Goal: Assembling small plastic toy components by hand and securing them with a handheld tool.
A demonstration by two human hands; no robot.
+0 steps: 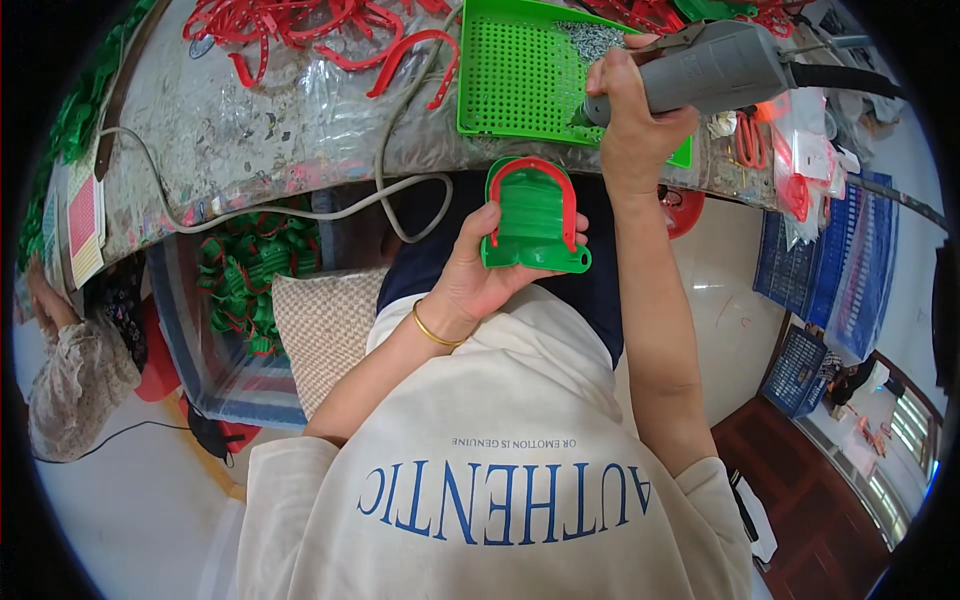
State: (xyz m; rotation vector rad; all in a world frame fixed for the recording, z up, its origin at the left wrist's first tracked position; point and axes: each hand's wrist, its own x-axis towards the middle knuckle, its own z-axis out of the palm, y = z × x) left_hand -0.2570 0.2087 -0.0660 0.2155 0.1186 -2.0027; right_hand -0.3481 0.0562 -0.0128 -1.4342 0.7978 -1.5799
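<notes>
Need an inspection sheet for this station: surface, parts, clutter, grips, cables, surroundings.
Surface: bench stained, plastic film over it.
Parts: green piece with red strip along its rim; green basket with small metal parts, seemingly screws.
Clutter: red strips heaped at far left; packets at right.
Grips: left grip holds green piece; right grip holds grey tool, tip over basket.
Cables: grey cord loops over bench's front edge; black cord from tool.
Surroundings: bin of green-and-red pieces, person at left; blue crates at right.
</notes>
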